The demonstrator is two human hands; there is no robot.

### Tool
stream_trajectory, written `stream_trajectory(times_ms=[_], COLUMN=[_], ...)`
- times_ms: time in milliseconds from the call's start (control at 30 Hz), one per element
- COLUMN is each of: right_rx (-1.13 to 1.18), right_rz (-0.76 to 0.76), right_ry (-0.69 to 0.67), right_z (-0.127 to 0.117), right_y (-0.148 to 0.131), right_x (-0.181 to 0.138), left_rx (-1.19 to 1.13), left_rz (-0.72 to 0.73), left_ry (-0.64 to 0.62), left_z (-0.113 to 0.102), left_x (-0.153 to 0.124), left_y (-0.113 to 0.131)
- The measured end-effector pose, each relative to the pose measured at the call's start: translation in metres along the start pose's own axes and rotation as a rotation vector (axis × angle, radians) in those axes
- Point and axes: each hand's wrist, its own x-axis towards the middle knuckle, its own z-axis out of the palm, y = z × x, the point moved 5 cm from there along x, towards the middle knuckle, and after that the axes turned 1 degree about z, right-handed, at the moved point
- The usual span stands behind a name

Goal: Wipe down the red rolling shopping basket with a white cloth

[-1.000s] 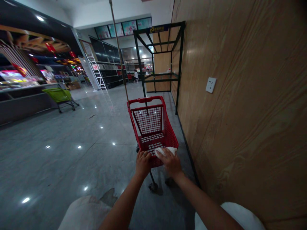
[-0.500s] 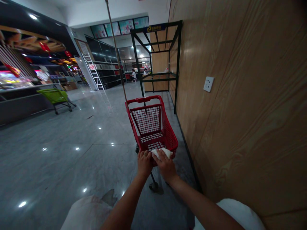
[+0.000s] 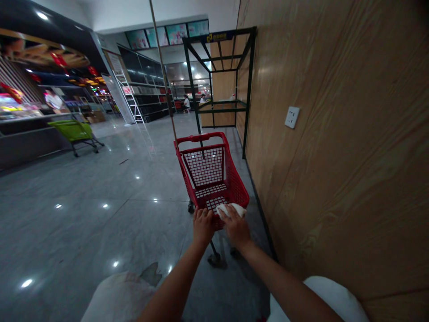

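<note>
Red cart [image 3: 217, 188] | L hand [image 3: 203, 225] gripping it | R hand [image 3: 236, 227] holding wht cloth [image 3: 240, 209]

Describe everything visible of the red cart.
The red cart looks plastic, with gridded panels, a far handle and dark wheels. It stands upright on the grey floor near the wooden wall. The left hand grips its near rim; the right hand holds a white cloth against it. A pole rises by its far left corner.

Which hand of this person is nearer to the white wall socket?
Right. The right hand holds a white cloth at the near edge of the red cart, below the wall socket; the left hand, on the same edge, is farther away.
</note>
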Motion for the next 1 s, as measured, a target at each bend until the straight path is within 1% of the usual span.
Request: stream_trajectory(times_ms=[67,133,200,333,400,433,500,567,667,733,767,800,867,967,1000], right_rx=[0.007,0.004,-0.008,-0.067,-0.090,-0.095,-0.091,-0.069,-0.028,-0.013,-0.011,-0.013,-0.029,-0.074,-0.087], right_rz=[-0.069,-0.094,-0.058,0.142,0.198,0.201,0.163,0.088,-0.045,-0.110,-0.129,-0.131,-0.090,0.058,0.104], right_ry=[-0.013,-0.043,-0.069,-0.048,-0.025,-0.011,0.016,0.034,0.022,-0.008,-0.028,-0.047,-0.070,-0.045,-0.031], right_z=[0.002,-0.001,-0.008,-0.027,-0.029,-0.028,-0.023,-0.015,-0.005,-0.004,-0.004,-0.006,-0.010,-0.019,-0.021], right_y=[-0.017,-0.015,0.005,0.071,0.089,0.090,0.076,0.047,0.000,-0.015,-0.016,-0.011,0.012,0.057,0.068], right_x=[-0.002,0.000,0.005,0.014,0.014,0.014,0.011,0.007,0.001,0.000,0.000,0.002,0.006,0.013,0.014], left_rx=[-0.004,-0.003,0.001,-0.002,-0.005,-0.004,-0.002,-0.004,-0.013,-0.014,-0.011,-0.008,-0.002,0.003,0.007], left_rz=[0.009,0.018,0.024,0.033,0.028,0.022,0.012,0.007,0.003,0.003,0.007,0.013,0.025,0.037,0.036], left_ry=[0.002,-0.002,-0.016,-0.027,-0.023,-0.021,-0.018,-0.009,-0.004,-0.010,-0.013,-0.016,-0.020,-0.023,-0.024], left_z=[0.000,0.000,0.001,0.003,0.005,0.006,0.008,0.008,0.006,0.004,0.003,0.002,0.002,0.003,0.004], left_x=[0.001,0.001,0.000,0.000,0.000,0.000,0.001,0.001,0.003,0.005,0.005,0.005,0.005,0.006,0.006], left_y=[0.001,0.000,-0.003,-0.007,-0.007,-0.007,-0.006,-0.004,-0.002,-0.002,-0.003,-0.004,-0.006,-0.008,-0.007])
